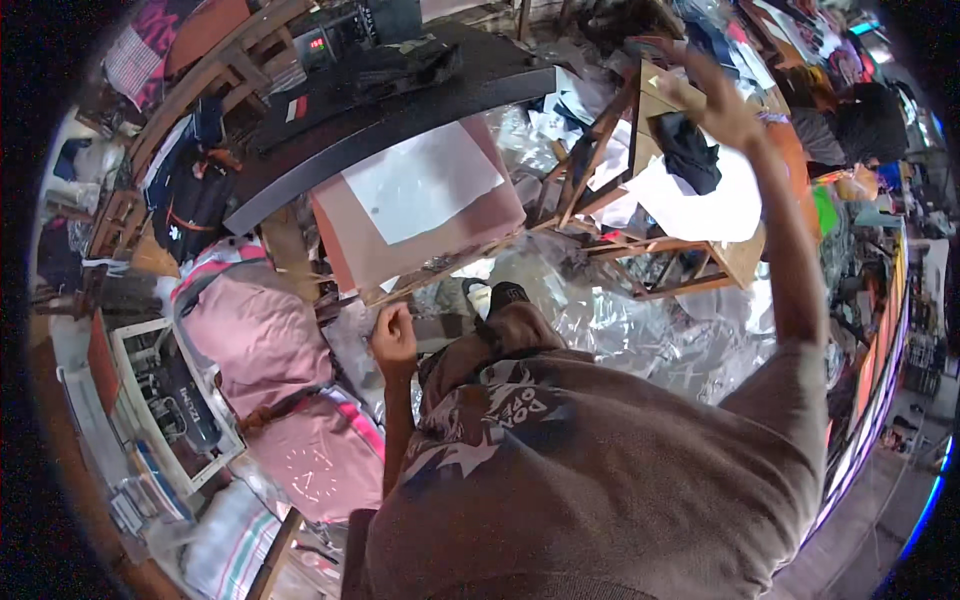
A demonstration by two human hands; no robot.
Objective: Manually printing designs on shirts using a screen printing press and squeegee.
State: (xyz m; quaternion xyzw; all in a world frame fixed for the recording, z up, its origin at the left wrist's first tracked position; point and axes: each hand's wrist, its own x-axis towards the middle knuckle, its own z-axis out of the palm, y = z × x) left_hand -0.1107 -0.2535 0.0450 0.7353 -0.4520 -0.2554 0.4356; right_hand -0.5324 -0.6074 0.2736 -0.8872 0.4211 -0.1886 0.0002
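Note:
My right hand [718, 100] is raised at the upper right with its fingers spread and nothing in them. Just below it a crumpled black cloth [686, 155] lies on white paper [705, 205], which covers part of a wooden stand [742, 258]. My left hand [393, 335] hangs in front of me, its fingers curled in and nothing showing in them. Beyond it a white sheet [425, 185] rests on a brownish-pink board [345, 240], at the near side of a black-topped table [400, 125]. The left hand touches neither.
A pink bundle [265, 330] with straps stands to my left, beside a white-framed case [165, 400] holding a dark machine part. Clear plastic [640, 330] litters the floor at my feet. Dark garments [415, 70] lie on the black table. Clothes [865, 120] are piled far right.

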